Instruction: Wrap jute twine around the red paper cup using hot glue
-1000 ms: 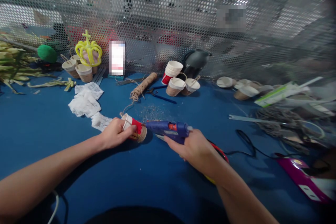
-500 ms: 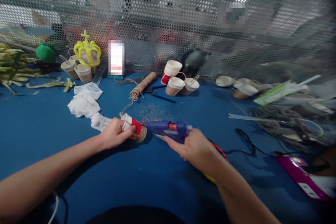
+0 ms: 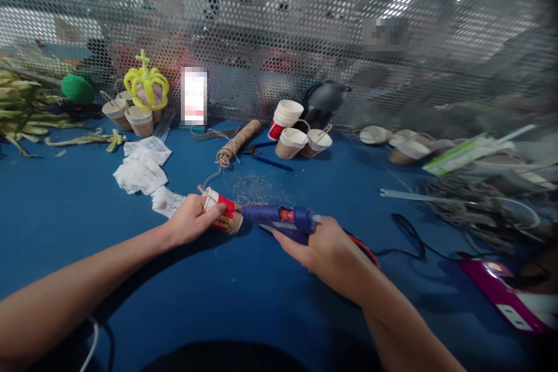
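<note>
My left hand [image 3: 190,220] is closed around a red and white paper cup [image 3: 225,207], tilted on its side with its mouth to the left. Twine is wound about the cup's base end, and a strand runs from its rim to a roll of twine [image 3: 238,142] farther back. In my right hand [image 3: 325,244] is a blue glue gun [image 3: 279,218], a clear glue stick poking out of its rear. The gun's nozzle points left and meets the cup near the twine; whether it touches cannot be made out.
Crumpled white tissues [image 3: 140,170] lie left of the cup. Behind are pliers [image 3: 270,161], stacked paper cups [image 3: 285,116], twine-wrapped cups [image 3: 291,142] and a yellow crown-shaped piece [image 3: 146,84]. Glue sticks [image 3: 414,195], cords and a magenta power strip [image 3: 501,290] are at right. A perforated metal screen [image 3: 244,29] stands behind.
The cup has turned slightly in my left hand, showing more of its printed side. The glue gun has shifted a little, its nozzle still at the cup.
</note>
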